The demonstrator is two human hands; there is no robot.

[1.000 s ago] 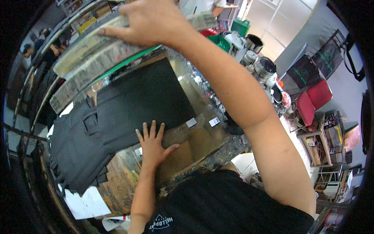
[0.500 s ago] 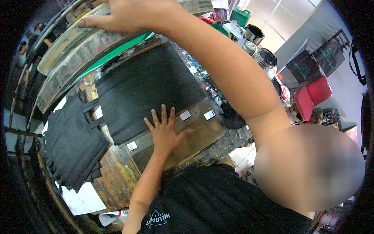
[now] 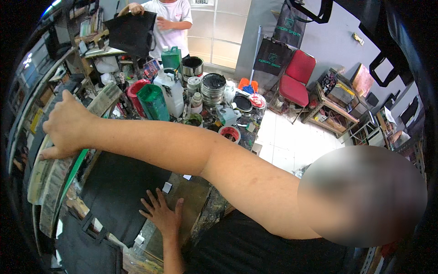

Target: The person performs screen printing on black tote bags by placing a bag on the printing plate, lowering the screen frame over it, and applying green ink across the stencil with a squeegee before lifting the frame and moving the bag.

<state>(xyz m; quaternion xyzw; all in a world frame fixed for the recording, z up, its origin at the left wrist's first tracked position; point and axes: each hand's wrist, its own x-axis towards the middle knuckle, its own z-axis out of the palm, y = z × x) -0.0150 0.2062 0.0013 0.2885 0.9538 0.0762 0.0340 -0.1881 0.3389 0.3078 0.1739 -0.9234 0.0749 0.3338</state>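
My left hand (image 3: 163,213) lies with fingers spread on a dark printing board (image 3: 190,194), beside the near edge of a flat black fabric bag (image 3: 121,189). Small white squares (image 3: 167,187) sit along that edge. At the far left, my right hand (image 3: 68,125) grips the raised screen printing frame (image 3: 51,212), thumb over its edge, the other fingers partly hidden. A green strip (image 3: 73,176) shows along the frame's side. My right forearm reaches across above the board. More black bags (image 3: 89,244) lie at the lower left, handles toward the board.
Paint cans (image 3: 213,89), a white jug (image 3: 169,93) and a green container (image 3: 153,101) crowd the bench behind my arm. A co-worker in a white shirt (image 3: 175,20) holds up a black bag (image 3: 131,34). A red chair (image 3: 294,86) stands at the right.
My view has swung up and right, bringing the co-worker and more of the room into sight. My right hand still grips the frame; my left hand stays spread on the board.
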